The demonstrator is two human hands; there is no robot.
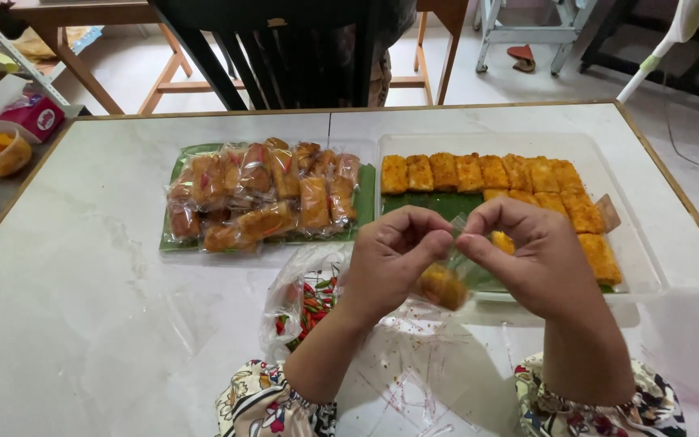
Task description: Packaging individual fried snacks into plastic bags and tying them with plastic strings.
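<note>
**Both hands at the mouth of a small clear bag**

Head view. Left hand (390, 255) and right hand (531, 255) meet above the near edge of the table (82, 267). Each pinches the top of a small clear bag (456, 271) between thumb and fingers, the other fingers curled in. A fried piece (442, 285) hangs inside the bag, just below the left hand's knuckles. The film is hard to read against the tray; whether the mouth is twisted or merely gathered, I cannot tell.

Just behind the hands: a clear tray (637, 243) lined with green leaf, unwrapped fried pieces (495, 171) in a row along its far side and down the right. Left of it, a pile of wrapped pieces (264, 194) on another leaf. Near the left forearm, a bag of chillies (309, 307), red and green. Loose clear film and crumbs lie on the table under the wrists.

Risks, as I judge them: thin film could split under a hard pinch; a loose hold would drop the piece onto the crumbs; a greasy piece may make the film slip between the fingers.
</note>
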